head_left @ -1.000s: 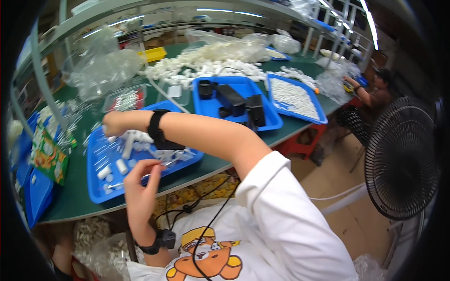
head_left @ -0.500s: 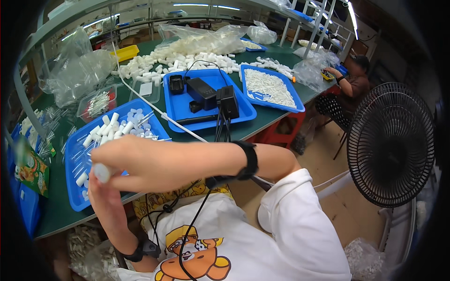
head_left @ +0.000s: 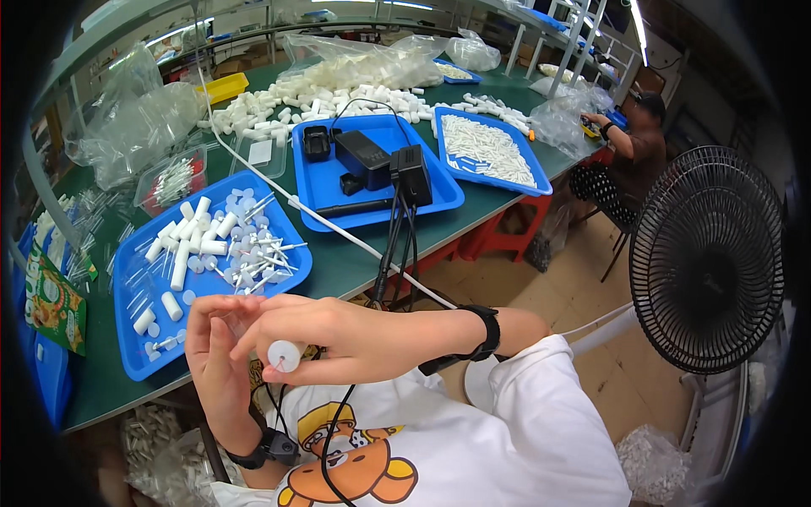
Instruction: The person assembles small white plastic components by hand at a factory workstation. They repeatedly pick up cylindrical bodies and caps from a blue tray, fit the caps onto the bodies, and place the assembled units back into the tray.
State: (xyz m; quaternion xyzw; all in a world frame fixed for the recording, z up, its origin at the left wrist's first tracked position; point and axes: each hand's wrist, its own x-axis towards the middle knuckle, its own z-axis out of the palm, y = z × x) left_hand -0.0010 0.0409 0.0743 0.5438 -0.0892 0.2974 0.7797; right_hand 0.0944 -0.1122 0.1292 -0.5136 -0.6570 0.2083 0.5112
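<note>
In front of my shirt my hands are close together. My right hand (head_left: 325, 336) grips a white cylinder (head_left: 286, 356) whose round, disc-like end faces me, with a small reddish mark at its centre. The fingers of my left hand (head_left: 218, 351) curl in against the right fingertips; what they pinch, if anything, is hidden. Just beyond lies a blue tray (head_left: 127, 291) with several white cylinders (head_left: 180, 265), translucent discs on thin stems (head_left: 253, 262) and clear thin tubes (head_left: 149, 275).
Another blue tray (head_left: 452, 199) holds black adapters (head_left: 363, 160) and cables. A third tray (head_left: 545, 182) is full of small white tubes. White cylinders are heaped (head_left: 338, 103) behind. A white cable (head_left: 338, 230) crosses the table; a black fan (head_left: 714, 262) stands right, near a seated person (head_left: 642, 152).
Both hands have moved right and towards me, away from over the left tray, uncovering its contents. The white cylinder has come along in my right hand.
</note>
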